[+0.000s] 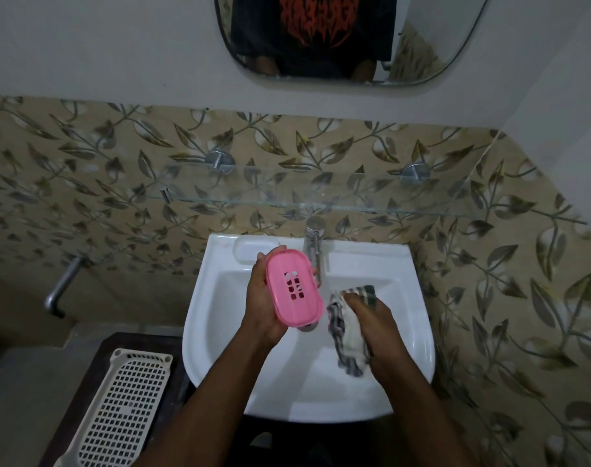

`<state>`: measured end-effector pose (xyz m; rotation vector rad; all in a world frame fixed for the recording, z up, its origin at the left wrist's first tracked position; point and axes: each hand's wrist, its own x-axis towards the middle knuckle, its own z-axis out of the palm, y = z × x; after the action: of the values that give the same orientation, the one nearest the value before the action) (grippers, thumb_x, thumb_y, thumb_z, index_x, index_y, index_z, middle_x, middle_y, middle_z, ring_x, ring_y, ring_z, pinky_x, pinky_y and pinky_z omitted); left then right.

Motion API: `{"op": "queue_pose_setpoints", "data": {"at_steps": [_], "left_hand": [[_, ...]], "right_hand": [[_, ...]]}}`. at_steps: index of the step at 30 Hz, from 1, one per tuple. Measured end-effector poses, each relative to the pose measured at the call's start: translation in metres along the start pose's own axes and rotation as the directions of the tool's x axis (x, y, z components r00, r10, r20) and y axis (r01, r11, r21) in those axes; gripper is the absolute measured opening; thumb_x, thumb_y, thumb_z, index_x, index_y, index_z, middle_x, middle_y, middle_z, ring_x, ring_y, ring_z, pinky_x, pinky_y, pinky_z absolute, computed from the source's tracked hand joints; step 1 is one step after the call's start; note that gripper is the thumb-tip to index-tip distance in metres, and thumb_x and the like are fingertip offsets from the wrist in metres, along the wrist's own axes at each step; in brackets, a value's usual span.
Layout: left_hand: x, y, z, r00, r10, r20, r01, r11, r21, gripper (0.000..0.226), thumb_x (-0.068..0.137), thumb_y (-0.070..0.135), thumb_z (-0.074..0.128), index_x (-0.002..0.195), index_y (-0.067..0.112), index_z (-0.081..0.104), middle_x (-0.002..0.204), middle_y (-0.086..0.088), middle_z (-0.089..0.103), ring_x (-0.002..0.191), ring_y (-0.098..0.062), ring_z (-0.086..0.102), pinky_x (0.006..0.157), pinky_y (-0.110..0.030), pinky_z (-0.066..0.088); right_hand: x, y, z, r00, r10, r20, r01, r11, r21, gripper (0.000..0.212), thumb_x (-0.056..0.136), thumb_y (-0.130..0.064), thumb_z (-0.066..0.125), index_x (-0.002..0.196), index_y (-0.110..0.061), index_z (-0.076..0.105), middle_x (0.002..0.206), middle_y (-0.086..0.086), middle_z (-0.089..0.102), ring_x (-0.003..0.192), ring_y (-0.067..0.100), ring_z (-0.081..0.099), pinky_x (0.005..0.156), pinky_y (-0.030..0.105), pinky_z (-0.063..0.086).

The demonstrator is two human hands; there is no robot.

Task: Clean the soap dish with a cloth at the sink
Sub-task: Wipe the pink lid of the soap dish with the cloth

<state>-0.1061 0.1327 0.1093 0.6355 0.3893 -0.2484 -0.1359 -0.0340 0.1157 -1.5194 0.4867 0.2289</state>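
A pink oval soap dish (292, 286) with drain slots in its middle is held tilted over the white sink (216, 345), below the tap. My left hand (262, 301) grips it from the left and underneath. My right hand (371, 326) is closed on a bunched checked cloth (346, 335), grey and white, over the right side of the basin. The cloth and the dish are a small gap apart. Part of the drain is hidden behind the dish.
A chrome tap (313, 241) stands at the sink's back. A glass shelf (321, 197) runs across the leaf-patterned tiles above it. A mirror (422, 62) hangs higher up. A beige perforated tray (125, 406) lies lower left, with a wall tap (63, 284) beyond.
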Motion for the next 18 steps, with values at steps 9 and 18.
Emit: {"op": "queue_pose_setpoints", "data": {"at_steps": [9,18], "left_hand": [[0.010,-0.017,0.009,0.995,-0.057,-0.082,0.051,0.996,-0.073,0.052,0.092,0.057,0.050,0.126,0.018,0.060,0.110,-0.017,0.064,0.101,-0.035,0.063,0.088,-0.054,0.054],[0.025,-0.035,0.018,0.968,0.208,-0.141,-0.087,0.805,0.587,0.022,0.101,0.022,0.050,0.101,0.015,0.070,0.102,-0.016,0.072,0.087,-0.026,0.071,0.077,-0.036,0.060]], "right_hand": [[-0.009,0.035,-0.014,0.630,-0.761,0.158,0.670,0.430,-0.605,0.045,0.079,-0.045,0.073,0.119,-0.025,0.068,0.101,-0.010,0.074,0.087,0.003,0.068,0.077,0.019,0.055],[0.033,0.027,-0.037,0.874,-0.317,-0.369,0.240,0.941,-0.239,0.022,0.078,-0.042,0.075,0.084,-0.023,0.066,0.078,-0.006,0.069,0.082,0.021,0.069,0.072,0.031,0.052]]}}
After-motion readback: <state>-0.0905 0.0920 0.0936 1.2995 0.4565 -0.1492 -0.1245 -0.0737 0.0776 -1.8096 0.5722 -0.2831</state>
